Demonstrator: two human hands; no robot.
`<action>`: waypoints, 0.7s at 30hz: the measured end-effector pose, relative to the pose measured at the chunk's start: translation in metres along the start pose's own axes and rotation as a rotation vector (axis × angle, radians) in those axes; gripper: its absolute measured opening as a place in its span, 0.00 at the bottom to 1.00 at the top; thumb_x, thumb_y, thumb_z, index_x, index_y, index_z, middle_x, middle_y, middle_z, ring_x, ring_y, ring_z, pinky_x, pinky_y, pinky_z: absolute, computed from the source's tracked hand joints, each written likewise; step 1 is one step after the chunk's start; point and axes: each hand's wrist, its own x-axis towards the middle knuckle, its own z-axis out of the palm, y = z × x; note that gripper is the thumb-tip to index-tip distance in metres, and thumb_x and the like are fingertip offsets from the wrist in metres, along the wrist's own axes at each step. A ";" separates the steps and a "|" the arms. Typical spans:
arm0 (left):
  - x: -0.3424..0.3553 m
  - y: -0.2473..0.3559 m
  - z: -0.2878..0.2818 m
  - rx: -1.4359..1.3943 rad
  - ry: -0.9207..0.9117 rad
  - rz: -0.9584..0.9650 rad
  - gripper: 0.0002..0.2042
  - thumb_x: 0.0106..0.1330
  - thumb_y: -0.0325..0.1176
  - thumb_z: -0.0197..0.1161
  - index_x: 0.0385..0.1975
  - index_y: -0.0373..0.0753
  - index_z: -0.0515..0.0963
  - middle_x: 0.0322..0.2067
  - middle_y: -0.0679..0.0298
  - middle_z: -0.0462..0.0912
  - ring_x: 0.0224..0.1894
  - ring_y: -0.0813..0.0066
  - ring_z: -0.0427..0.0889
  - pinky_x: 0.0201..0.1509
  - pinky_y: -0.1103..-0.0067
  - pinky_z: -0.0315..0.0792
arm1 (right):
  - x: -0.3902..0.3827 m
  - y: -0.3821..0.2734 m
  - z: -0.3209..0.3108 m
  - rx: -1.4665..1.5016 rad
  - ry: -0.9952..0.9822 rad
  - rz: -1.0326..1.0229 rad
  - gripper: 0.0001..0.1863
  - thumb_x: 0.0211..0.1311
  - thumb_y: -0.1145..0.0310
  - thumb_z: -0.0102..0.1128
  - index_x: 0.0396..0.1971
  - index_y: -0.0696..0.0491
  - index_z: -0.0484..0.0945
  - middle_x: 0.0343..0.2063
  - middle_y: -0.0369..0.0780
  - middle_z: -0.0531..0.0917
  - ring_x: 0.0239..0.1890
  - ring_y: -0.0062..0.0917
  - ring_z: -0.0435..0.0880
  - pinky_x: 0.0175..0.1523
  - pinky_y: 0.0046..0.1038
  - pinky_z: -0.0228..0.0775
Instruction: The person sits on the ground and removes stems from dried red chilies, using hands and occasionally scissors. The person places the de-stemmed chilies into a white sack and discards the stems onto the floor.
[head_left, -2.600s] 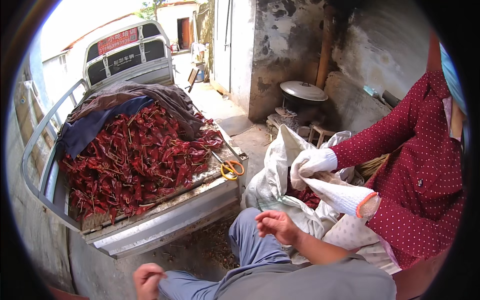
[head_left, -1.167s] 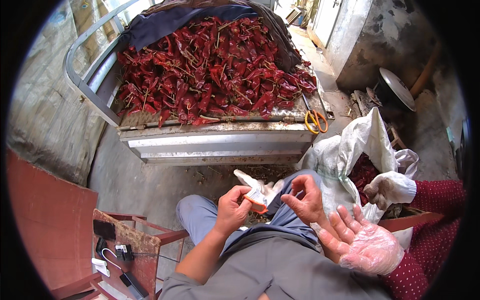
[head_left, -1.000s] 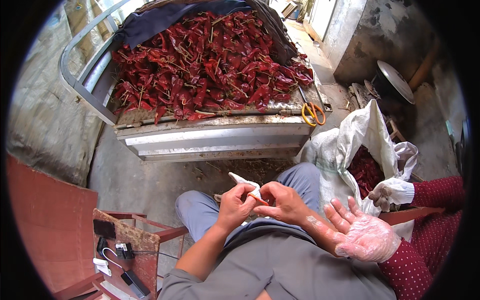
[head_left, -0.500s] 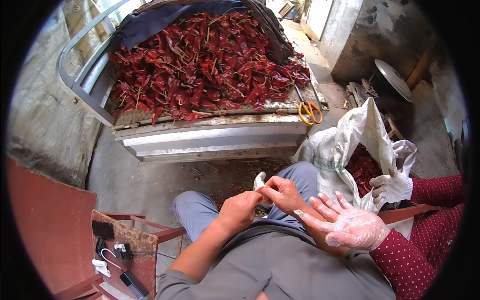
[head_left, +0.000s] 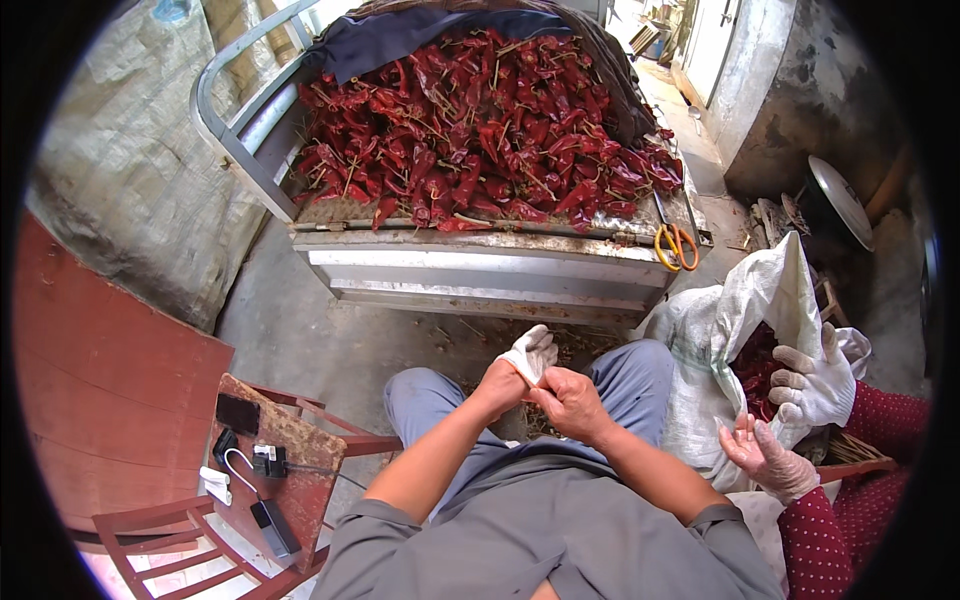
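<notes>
A white knit glove (head_left: 533, 350) with an orange-edged cuff (head_left: 522, 372) sits partway over the left hand (head_left: 504, 384), its grip loose; the right hand (head_left: 573, 401) pinches the cuff. Best keep the left spread and draw evenly wristward.

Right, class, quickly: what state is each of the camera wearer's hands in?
Left hand: open, partway inside white work glove.
Right hand: closed, pinching that glove's edge.

Peppers (head_left: 480, 130), scissors (head_left: 670, 228) on truck bed (head_left: 480, 272) ahead; glove (head_left: 528, 354) nearer; sack (head_left: 690, 345) right, chair (head_left: 312, 428) left.
</notes>
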 end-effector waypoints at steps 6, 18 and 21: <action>-0.001 0.035 0.024 -1.019 -0.043 0.181 0.23 0.78 0.28 0.51 0.72 0.34 0.67 0.72 0.55 0.72 0.74 0.58 0.71 0.81 0.66 0.61 | -0.012 0.001 0.001 -0.040 -0.063 -0.102 0.10 0.64 0.69 0.68 0.29 0.55 0.75 0.28 0.47 0.81 0.32 0.47 0.83 0.37 0.43 0.75; 0.000 0.040 0.016 -1.177 -0.063 0.031 0.29 0.82 0.55 0.46 0.64 0.33 0.74 0.61 0.48 0.81 0.61 0.50 0.81 0.73 0.58 0.69 | 0.006 -0.020 0.004 -0.126 -0.123 -0.201 0.11 0.64 0.68 0.66 0.27 0.55 0.75 0.27 0.46 0.81 0.31 0.46 0.84 0.35 0.43 0.76; -0.012 0.060 0.030 -1.136 -0.212 0.059 0.30 0.83 0.56 0.43 0.66 0.35 0.74 0.61 0.49 0.81 0.62 0.52 0.80 0.72 0.58 0.69 | 0.009 -0.021 0.001 -0.336 -0.183 -0.176 0.11 0.66 0.64 0.63 0.28 0.55 0.76 0.27 0.46 0.83 0.31 0.46 0.86 0.35 0.44 0.78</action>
